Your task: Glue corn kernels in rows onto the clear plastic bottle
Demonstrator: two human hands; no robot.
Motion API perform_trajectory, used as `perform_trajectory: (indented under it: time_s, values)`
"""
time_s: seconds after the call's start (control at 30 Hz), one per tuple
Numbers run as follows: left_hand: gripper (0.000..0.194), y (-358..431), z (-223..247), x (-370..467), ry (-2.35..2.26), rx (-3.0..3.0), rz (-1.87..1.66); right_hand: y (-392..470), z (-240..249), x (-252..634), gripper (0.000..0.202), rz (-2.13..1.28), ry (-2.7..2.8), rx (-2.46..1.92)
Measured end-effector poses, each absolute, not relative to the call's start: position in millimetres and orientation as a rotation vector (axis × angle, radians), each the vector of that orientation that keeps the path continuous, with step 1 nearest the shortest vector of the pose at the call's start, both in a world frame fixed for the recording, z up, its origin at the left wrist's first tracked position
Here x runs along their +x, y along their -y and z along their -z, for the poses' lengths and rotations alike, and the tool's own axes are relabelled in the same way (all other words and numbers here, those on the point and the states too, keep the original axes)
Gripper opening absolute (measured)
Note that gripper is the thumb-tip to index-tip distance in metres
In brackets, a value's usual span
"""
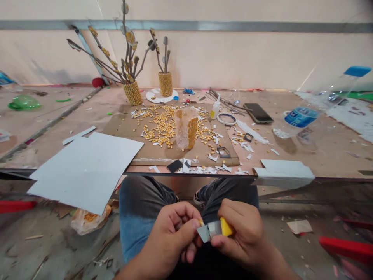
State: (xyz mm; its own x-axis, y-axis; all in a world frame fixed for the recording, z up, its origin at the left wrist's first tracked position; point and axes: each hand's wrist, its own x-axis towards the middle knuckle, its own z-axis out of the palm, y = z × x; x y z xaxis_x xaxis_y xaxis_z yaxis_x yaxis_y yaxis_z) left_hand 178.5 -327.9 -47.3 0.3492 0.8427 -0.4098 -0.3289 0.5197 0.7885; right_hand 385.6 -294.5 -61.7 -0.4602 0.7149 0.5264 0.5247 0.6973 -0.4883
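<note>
My right hand is closed around a yellow-handled cutter above my lap. The cutter's grey blade points left, its end close to the fingertips of my left hand. Those fingers are pinched on something small and pale, mostly hidden. On the table beyond my hands stands a clear cup with corn kernels covering its right side. Loose kernels are spread around it on a cardboard sheet.
White sheets overhang the table's front edge at left. Kernel-covered pots with twigs stand behind. A glue bottle, tape ring, phone and plastic bottle lie right. White scraps line the front edge.
</note>
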Motion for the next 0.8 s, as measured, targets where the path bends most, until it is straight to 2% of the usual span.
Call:
perform_trajectory:
  time_s: [0.37,0.53,0.67,0.73,0.8]
  values:
    - [0.055,326.1,46.9,177.1,-0.925,0.681,-0.793,293.5,63.5,382.2,0.072,-0.4,2.195,-0.925]
    - [0.047,328.2,47.6,176.0,-0.871,0.626,-0.775,284.0,74.9,394.8,0.061,-0.311,1.948,-1.227]
    - [0.047,324.6,47.2,180.5,-0.916,0.623,-0.821,278.3,66.2,398.2,0.058,-0.61,1.746,-1.211]
    - [0.049,319.9,45.3,183.3,-0.967,0.643,-0.839,279.6,56.0,392.2,0.047,-0.789,1.707,-1.096]
    - [0.049,315.3,42.2,185.6,-1.03,0.673,-0.838,281.9,45.7,382.9,0.027,-0.889,1.707,-1.001]
